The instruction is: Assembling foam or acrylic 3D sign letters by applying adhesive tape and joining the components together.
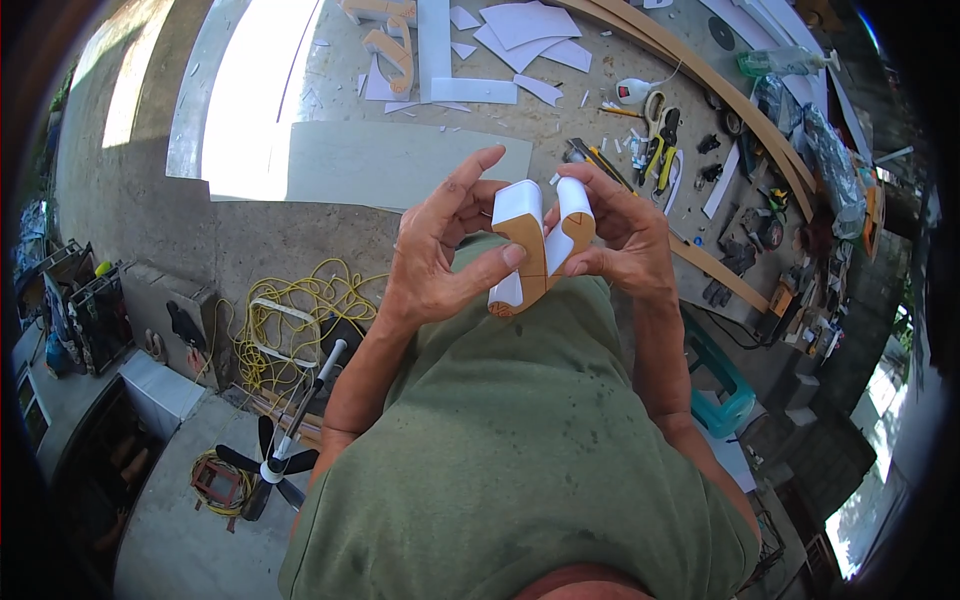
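Note:
Between my two hands is a thick, curved letter-shaped piece (532, 262) with a brown face and glossy white sides. It is held up in front of my green shirt, near the table's edge. My left hand (440, 250) grips its left side, the thumb pressed on the brown face and the index finger raised. My right hand (630, 235) pinches the right arm of the piece between thumb and fingers. Some fingertips are hidden behind it. Just beyond my right hand a utility knife (598, 160) lies on the table, beside yellow-handled pliers (660, 155) and scissors (654, 112).
The worktable (360, 125) bears white offcuts (530, 30), similar brown-and-white letter shapes (390, 50), a small white bottle (632, 92) and a long curved brown strip (720, 85). On the floor are a tangled yellow cord (290, 310), a fan (270, 466) and a green stool (725, 390).

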The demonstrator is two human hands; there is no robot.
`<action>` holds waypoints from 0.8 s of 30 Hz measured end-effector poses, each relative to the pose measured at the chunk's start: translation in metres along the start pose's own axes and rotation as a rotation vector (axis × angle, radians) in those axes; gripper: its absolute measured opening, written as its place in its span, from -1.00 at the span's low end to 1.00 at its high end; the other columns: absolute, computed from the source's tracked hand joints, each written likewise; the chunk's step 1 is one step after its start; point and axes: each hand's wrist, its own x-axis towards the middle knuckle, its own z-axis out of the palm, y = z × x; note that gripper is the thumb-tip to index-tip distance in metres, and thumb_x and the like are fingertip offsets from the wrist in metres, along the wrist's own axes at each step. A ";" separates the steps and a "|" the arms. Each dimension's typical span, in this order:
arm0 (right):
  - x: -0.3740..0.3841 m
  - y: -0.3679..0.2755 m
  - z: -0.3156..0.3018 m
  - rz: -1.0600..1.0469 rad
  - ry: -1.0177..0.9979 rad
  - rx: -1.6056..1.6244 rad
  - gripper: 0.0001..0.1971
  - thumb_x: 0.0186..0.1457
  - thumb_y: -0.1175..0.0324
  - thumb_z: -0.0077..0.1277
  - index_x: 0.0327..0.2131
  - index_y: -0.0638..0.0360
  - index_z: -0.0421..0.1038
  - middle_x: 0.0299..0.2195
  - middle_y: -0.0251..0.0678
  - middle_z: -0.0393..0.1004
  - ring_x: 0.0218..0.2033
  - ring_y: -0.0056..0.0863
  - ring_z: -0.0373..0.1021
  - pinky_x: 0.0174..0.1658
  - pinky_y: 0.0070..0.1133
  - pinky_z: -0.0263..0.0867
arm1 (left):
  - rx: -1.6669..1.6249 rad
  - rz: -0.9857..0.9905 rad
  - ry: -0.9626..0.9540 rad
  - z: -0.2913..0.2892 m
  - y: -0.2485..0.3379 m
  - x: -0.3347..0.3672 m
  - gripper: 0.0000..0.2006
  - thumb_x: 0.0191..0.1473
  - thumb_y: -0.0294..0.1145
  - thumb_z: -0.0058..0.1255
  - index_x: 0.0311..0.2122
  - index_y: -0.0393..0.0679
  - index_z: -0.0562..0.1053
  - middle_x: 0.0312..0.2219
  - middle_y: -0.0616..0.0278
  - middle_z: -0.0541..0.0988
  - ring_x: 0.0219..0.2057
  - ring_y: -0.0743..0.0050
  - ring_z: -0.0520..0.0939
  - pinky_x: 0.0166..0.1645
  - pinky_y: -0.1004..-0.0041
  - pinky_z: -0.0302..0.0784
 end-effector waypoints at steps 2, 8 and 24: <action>-0.001 0.001 0.000 -0.029 0.021 -0.018 -0.14 -0.28 0.36 0.45 0.16 0.32 0.26 -0.18 -0.26 0.50 -0.13 -0.50 0.47 0.01 -0.51 0.41 | -0.061 0.002 0.048 0.000 -0.001 0.000 -0.31 -0.05 -0.48 0.24 0.20 -0.39 0.25 -0.11 -0.03 0.53 -0.08 0.33 0.60 0.04 0.34 0.54; -0.004 -0.002 0.002 -0.004 0.037 0.077 -0.12 -0.28 0.45 0.44 0.18 0.34 0.23 -0.14 -0.23 0.51 -0.08 -0.45 0.47 0.06 -0.47 0.38 | 0.048 0.051 -0.017 -0.004 -0.002 0.002 -0.31 -0.08 -0.46 0.27 0.20 -0.33 0.28 -0.16 -0.02 0.56 -0.15 0.30 0.64 0.01 0.34 0.56; -0.002 -0.005 0.005 -0.040 0.041 0.155 -0.18 -0.15 0.49 0.36 0.20 0.41 0.18 -0.13 -0.14 0.51 -0.07 -0.42 0.45 0.04 -0.48 0.35 | 0.080 0.094 -0.004 -0.002 -0.008 0.005 -0.22 -0.18 -0.38 0.41 0.19 -0.27 0.32 -0.18 -0.01 0.59 -0.24 0.36 0.66 -0.08 0.37 0.60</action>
